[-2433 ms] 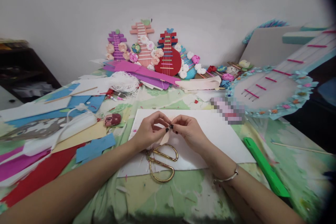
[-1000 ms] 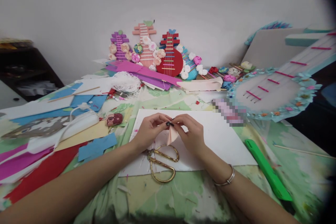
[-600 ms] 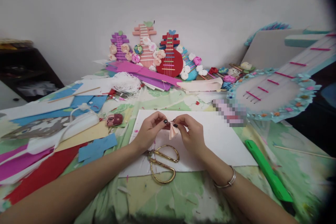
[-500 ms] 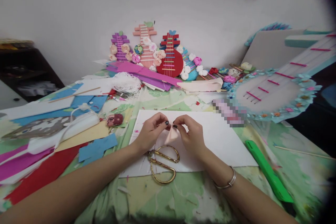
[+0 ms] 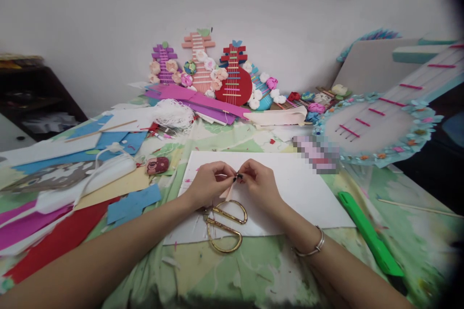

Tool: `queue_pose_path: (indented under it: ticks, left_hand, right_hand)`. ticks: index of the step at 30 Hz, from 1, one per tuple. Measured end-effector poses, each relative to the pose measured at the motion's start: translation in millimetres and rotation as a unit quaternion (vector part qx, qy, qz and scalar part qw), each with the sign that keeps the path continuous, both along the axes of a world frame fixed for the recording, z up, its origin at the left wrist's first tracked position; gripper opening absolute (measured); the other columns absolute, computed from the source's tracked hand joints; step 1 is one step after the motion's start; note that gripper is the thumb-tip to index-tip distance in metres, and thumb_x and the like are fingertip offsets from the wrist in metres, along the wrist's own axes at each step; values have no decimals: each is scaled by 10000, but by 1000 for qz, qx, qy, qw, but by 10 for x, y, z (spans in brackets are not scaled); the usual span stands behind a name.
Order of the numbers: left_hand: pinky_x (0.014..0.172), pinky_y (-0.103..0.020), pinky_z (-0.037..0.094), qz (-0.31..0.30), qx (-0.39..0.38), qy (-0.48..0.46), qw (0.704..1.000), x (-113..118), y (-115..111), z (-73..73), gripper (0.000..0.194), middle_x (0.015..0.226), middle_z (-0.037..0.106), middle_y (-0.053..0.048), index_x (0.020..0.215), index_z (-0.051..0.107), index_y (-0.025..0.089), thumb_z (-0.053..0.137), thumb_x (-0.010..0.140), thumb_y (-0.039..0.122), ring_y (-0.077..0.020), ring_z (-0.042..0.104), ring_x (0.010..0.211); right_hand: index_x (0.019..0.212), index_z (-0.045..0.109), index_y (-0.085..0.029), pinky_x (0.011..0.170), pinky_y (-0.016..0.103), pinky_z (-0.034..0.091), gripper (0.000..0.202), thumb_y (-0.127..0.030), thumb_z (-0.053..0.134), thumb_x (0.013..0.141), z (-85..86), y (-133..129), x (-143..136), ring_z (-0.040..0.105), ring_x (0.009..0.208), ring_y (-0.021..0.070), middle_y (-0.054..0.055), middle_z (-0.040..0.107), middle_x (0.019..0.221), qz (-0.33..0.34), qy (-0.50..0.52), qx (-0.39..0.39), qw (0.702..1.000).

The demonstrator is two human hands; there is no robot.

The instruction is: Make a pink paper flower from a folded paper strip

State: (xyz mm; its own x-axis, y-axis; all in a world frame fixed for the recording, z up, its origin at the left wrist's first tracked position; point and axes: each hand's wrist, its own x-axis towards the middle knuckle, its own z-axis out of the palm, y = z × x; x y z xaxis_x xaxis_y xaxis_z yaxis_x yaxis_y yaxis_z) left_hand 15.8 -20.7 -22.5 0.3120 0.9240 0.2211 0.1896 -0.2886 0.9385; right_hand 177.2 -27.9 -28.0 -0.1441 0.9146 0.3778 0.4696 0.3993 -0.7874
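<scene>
Fingertips pinched together, my left hand (image 5: 210,182) and my right hand (image 5: 260,187) meet over the white sheet (image 5: 308,203). Between them they grip a small pale pink piece of thin folded material (image 5: 226,194), paper or foam; its lower tip points down and the rest is hidden behind my fingers. Just below my hands lies a pair of scissors (image 5: 228,215) with gold handles, its blades mostly out of sight under my left hand. A green utility knife (image 5: 369,234) rests beside my right forearm.
Several lute-shaped crafts (image 5: 235,84) with fabric-like flowers lean against the wall. A larger flower-edged lute (image 5: 369,128) stands at right. Coloured sheets (image 5: 68,236), a white glue gun (image 5: 108,174), a dark red case (image 5: 157,165) and white string (image 5: 174,115) crowd the left.
Both hands have drawn closer together and slightly lower, with the fingertips now touching. Less of the pale pink piece shows between them. The scissors have stayed put.
</scene>
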Motion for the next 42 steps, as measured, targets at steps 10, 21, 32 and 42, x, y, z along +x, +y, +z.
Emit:
queue_pose_path:
  ticks: [10, 21, 32, 42]
  left_hand:
    - [569, -229, 436, 47, -5, 61, 997, -21, 28, -7, 129, 655, 633, -29, 652, 580, 133, 594, 697, 253, -135, 572, 616]
    - [537, -216, 416, 28, -62, -4, 998, -31, 72, -39, 139, 611, 613, -4, 632, 518, 144, 599, 685, 244, -121, 571, 578]
    - [591, -268, 493, 30, -122, -34, 991, -18, 58, -28, 110, 645, 667, -26, 650, 474, 164, 565, 690, 211, -180, 661, 672]
    - [491, -239, 490, 39, -110, -31, 993, 2, 23, 6, 109, 636, 665, -27, 628, 452, 172, 550, 675, 161, -171, 659, 609]
  right_hand:
    - [676, 571, -174, 592, 234, 402, 133, -70, 489, 668, -5, 12, 7, 524, 606, 116, -8, 600, 646, -5, -26, -20, 999]
    - [615, 541, -169, 590, 233, 379, 176, -4, 479, 609, 30, 9, 13, 500, 652, 127, 11, 573, 689, 2, -60, 53, 997]
    - [571, 548, -163, 561, 216, 374, 173, 3, 500, 565, 49, 35, 36, 505, 597, 109, -10, 576, 632, 13, -64, 24, 998]
    - [564, 554, -160, 545, 210, 365, 157, -6, 520, 571, 59, 51, 49, 501, 576, 103, -14, 578, 617, 25, -81, 16, 996]
